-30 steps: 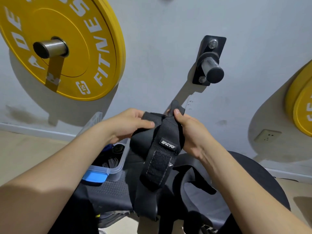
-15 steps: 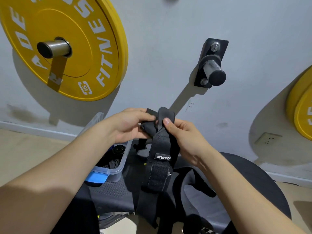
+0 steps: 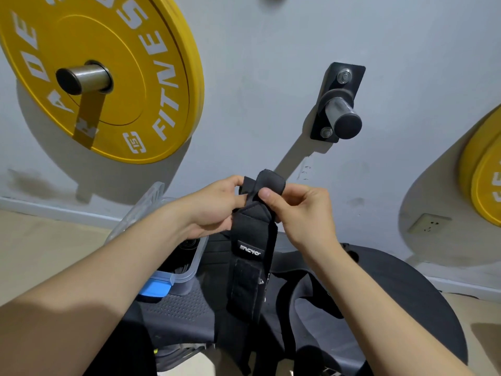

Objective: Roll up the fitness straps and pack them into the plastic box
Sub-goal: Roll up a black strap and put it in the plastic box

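One dark bench [image 3: 176, 308] carries everything. Above its middle hangs the black fitness strap [image 3: 249, 256], and more black straps [image 3: 311, 294] lie behind it on the bench. Both hands grasp its top end: the left hand [image 3: 214, 210] pinches the folded tip from the left, and the right hand [image 3: 306, 215] clamps it with the thumb and curled fingers. To roll well, I think the first turn must be tight and straight, with the edges lined up and the hanging length fed up evenly. At the left edge of the bench stands the plastic box [image 3: 195, 264], open, with its clear lid [image 3: 146, 202] tilted up behind. Inside are dark rolled things, probably packed straps; how many I cannot tell. A blue latch [image 3: 154, 290] is on its near side.
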The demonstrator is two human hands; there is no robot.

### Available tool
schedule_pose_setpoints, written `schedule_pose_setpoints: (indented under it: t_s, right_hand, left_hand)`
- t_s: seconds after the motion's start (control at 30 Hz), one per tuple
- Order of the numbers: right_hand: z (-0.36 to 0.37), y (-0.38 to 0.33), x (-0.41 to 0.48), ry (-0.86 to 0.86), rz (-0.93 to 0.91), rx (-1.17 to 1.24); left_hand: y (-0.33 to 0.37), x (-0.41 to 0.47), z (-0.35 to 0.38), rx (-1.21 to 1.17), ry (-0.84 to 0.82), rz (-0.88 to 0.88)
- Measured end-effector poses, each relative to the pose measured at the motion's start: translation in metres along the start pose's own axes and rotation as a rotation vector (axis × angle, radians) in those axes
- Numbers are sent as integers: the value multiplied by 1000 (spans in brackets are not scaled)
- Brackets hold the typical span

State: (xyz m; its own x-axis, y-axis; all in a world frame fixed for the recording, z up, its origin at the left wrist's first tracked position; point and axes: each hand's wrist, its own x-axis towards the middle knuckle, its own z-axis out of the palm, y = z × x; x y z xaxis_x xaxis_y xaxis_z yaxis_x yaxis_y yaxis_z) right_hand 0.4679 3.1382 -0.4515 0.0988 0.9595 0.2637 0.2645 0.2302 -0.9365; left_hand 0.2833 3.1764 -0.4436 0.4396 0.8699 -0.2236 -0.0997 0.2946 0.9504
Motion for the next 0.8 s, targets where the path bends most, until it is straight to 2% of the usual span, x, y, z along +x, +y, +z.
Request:
schedule_pose_setpoints:
  t_s: [0.13, 0.23, 0.47, 0.57, 0.7, 0.8]
  right_hand:
    - [1, 9, 4, 113, -67, -318]
    - [3, 9, 4, 179, -130, -445]
    - [7, 4, 0, 120, -190, -390]
    - [7, 5, 0, 114, -126, -410]
    - [3, 8, 5, 189, -54, -505]
    - [4, 8, 2, 206, -106, -488]
  left_hand:
    - [4, -5, 6, -139, -73, 21]
    - [4, -6, 10, -149, -69, 42]
    - [3, -7, 17, -79, 14, 63]
    - [3, -7, 19, -69, 42, 59]
    - [3, -7, 24, -62, 23, 65]
    - [2, -8, 21, 34, -2, 86]
